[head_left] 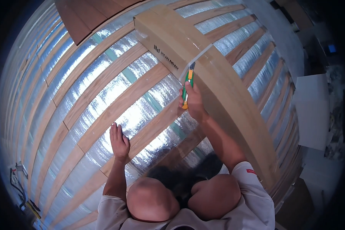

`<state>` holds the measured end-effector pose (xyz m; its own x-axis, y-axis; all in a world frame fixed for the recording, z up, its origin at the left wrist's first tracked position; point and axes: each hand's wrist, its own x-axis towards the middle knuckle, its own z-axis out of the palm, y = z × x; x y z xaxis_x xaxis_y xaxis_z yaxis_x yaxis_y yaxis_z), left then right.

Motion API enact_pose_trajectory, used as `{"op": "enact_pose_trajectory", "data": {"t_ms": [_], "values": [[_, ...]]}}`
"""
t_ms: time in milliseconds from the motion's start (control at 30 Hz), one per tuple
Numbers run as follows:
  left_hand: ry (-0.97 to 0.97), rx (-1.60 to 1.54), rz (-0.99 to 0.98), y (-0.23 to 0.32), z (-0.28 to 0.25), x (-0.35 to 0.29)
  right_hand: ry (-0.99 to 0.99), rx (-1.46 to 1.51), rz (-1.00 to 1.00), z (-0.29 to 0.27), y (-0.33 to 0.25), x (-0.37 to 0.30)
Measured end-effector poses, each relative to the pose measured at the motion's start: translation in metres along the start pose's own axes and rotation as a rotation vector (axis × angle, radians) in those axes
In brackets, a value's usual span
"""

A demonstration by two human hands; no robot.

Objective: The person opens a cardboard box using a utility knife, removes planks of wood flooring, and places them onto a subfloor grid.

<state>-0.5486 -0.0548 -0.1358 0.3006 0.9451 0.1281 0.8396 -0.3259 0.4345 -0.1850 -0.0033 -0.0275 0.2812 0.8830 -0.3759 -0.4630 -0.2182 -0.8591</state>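
Note:
My right hand (pixel 194 101) is closed around a green and yellow utility knife (pixel 189 79). The knife's dark tip meets the white strap (pixel 200 54) that runs across a long brown cardboard box (pixel 226 86). The box lies slantwise from the upper middle toward the lower right. Farther left, my left hand (pixel 120 142) is empty, its fingers stretched out over the silvery foil floor beside a wooden batten (pixel 99 126). Whether the palm bears weight there, I cannot tell.
Rows of wooden battens cross the silver foil (pixel 131 115) on both sides of the box. Reddish-brown boards (pixel 92 17) lie at the upper left. A white box-like object (pixel 312 111) stands at the right. Cables and a tool (pixel 32 209) lie at the lower left.

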Motion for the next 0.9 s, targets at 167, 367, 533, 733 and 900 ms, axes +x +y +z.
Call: {"op": "enact_pose_trajectory", "data": {"t_ms": [167,367,533,733,900], "values": [[0.010,0.007,0.003,0.003,0.002,-0.001,-0.003,0.096,0.028,0.000,0.003,0.005],[0.025,0.085,0.039,0.008,0.003,0.000,0.005,0.300,0.108,0.017,-0.010,0.014],[0.032,0.077,0.038,0.004,0.008,-0.007,-0.652,0.194,0.349,0.071,-0.055,0.028],[0.067,0.011,0.032,-0.006,0.003,-0.006,-0.609,-0.439,-0.212,0.183,-0.116,0.028],[0.082,-0.047,-0.076,-0.003,0.003,-0.005,-0.166,-1.043,-0.317,0.113,-0.122,0.132]]}}
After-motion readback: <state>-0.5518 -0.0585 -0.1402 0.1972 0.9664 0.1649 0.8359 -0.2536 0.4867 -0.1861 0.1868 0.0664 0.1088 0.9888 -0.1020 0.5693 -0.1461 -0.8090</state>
